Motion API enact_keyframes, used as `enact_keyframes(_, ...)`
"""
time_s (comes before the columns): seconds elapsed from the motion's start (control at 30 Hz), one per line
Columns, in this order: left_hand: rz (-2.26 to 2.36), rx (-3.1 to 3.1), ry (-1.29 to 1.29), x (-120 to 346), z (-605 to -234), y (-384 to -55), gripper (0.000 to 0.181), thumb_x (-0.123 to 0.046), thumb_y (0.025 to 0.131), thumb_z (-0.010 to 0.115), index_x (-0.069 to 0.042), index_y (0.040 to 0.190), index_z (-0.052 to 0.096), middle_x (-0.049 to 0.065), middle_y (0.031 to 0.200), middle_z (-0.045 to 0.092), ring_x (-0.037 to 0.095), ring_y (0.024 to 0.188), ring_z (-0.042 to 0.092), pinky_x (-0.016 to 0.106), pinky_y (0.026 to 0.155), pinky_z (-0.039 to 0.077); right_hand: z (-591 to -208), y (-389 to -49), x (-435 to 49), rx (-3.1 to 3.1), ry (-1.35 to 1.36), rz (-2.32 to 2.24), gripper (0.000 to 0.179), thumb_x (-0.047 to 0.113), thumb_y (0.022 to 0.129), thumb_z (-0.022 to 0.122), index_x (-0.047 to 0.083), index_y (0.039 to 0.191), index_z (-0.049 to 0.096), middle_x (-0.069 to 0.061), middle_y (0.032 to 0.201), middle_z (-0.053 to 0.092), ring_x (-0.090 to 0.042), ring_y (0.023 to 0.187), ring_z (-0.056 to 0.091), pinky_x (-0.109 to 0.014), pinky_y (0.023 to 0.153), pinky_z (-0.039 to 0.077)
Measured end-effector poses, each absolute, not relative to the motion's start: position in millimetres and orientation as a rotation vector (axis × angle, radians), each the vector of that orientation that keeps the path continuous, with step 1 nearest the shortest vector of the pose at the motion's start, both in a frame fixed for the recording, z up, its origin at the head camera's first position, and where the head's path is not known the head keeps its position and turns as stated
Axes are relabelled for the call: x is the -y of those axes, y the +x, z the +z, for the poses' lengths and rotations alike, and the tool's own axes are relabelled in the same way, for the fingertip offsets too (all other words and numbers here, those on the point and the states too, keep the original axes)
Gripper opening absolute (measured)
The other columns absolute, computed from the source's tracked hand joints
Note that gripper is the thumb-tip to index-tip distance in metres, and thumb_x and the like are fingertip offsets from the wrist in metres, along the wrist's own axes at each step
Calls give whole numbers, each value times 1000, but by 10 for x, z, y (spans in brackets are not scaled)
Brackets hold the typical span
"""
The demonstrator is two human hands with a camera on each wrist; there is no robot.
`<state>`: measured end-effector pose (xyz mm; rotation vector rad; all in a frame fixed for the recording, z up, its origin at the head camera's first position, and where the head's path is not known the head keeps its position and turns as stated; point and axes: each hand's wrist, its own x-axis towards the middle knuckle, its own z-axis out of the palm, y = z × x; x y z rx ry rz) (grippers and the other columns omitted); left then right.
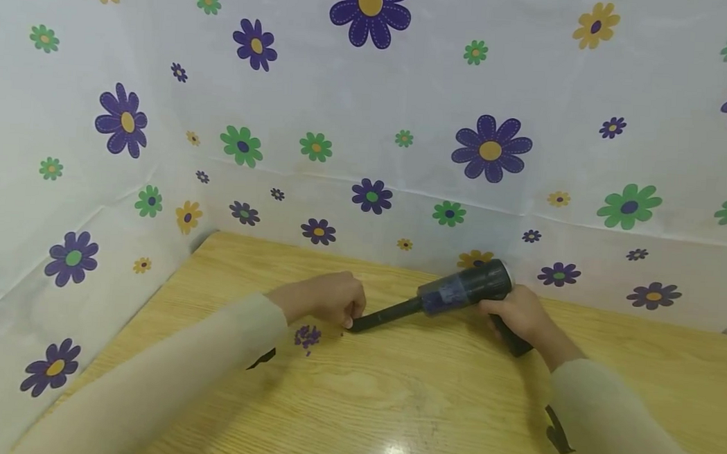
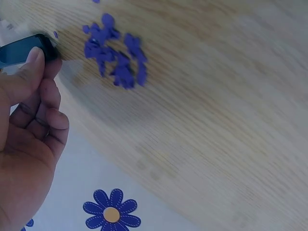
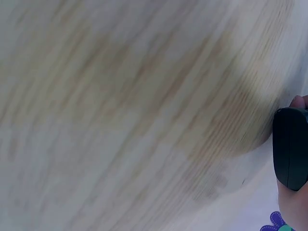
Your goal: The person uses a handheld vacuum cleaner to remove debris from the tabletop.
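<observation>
A dark handheld vacuum cleaner [image 1: 467, 286] with a partly see-through body lies slantwise over the wooden table. My right hand [image 1: 523, 314] grips its handle, whose black end [image 3: 290, 147] shows at the edge of the right wrist view. From the body a long narrow nozzle [image 1: 389, 315] reaches down to the left. With thumb and fingers, my left hand [image 1: 336, 298] pinches the nozzle near its tip. Just left of that tip is a small heap of purple scraps [image 1: 307, 335], seen closer as crumpled bits [image 2: 123, 72] in the left wrist view.
The wooden table [image 1: 378, 394] has pale grain and a bright reflection near the front. White cloth with printed flowers [image 1: 410, 84] hangs behind it and along the left side, close to the table's edges. A few stray scraps lie apart from the heap.
</observation>
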<state>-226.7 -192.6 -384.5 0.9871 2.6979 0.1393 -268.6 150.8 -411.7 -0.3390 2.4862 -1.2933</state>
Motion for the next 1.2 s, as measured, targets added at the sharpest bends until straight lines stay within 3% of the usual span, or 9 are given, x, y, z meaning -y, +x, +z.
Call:
enact_keyframes(0.33,136,-2690,955,2080,-3782,-2205,6,-7,80,80,-9,83,76,2,86,75,17,81,69,27,78,59,-4095,-2662,-1316,-2424,-383,-1358,19,12,85,63,-5,77,60,-3,55,59,-16,46,55,-31,48,51)
enact_keyframes(0.5,121,-2703,948,2169,-3782,-2168,6,-6,79,80,-9,82,76,2,83,74,17,80,68,27,78,59,-4121,-2667,-1226,-2462,-398,-1338,20,15,83,64,-2,72,61,-2,53,59,-17,45,56,-30,48,51)
enact_keyframes(0.8,158,-2709,895,2342,-3812,-2116,8,-2,79,79,-8,80,75,1,80,73,14,76,66,27,75,59,-4148,-2653,-1033,-2491,-375,-1317,20,18,83,66,-2,80,61,-3,56,60,-15,46,57,-30,47,51)
enact_keyframes(1.2,105,-2720,890,2474,-3793,-2091,8,-4,77,80,-9,80,75,0,79,72,14,75,64,28,74,58,-4172,-2642,-901,-2503,-380,-1307,22,21,81,66,1,71,61,-1,53,58,-14,44,56,-27,47,50)
